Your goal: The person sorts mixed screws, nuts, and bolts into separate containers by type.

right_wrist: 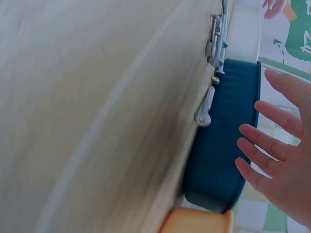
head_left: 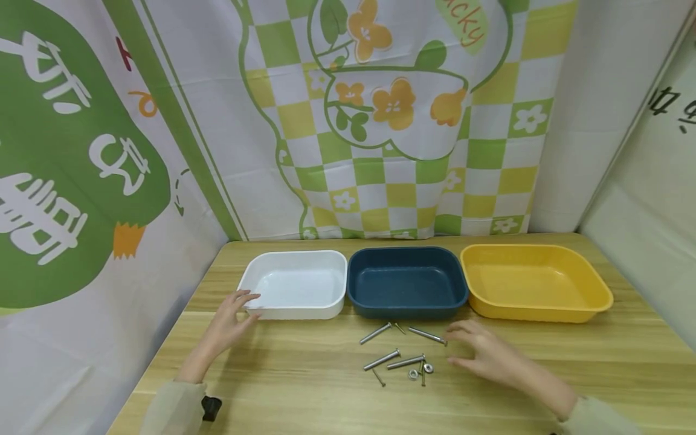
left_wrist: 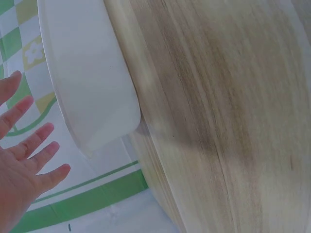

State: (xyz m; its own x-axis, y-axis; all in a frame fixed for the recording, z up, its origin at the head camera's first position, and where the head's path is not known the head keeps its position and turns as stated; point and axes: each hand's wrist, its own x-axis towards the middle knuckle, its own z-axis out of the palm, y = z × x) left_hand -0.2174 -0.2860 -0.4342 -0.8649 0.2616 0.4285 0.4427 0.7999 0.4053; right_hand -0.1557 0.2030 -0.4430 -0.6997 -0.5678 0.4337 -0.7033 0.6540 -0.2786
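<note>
My left hand (head_left: pixel 231 323) hovers at the front left corner of the white tray (head_left: pixel 304 313), fingers spread and holding nothing. Whether it touches the rim I cannot tell. My right hand (head_left: pixel 484 350), also with fingers apart and nothing in it, is just right of a silver bolt (head_left: pixel 426 335). Several more bolts lie to its left, one of them a thick bolt (head_left: pixel 382 359). Small thin screws (head_left: pixel 379 378) lie among them, and a nut (head_left: pixel 413 374) sits beside a second nut (head_left: pixel 429 368). The right wrist view shows the fingers spread beside the dark blue tray (right_wrist: pixel 223 131).
Behind the hardware, the dark blue tray stands between the white tray and a yellow tray (head_left: pixel 538 311), all in a row on the wooden table (head_left: pixel 304 386). A patterned cloth (head_left: pixel 380 199) hangs behind the table's back edge.
</note>
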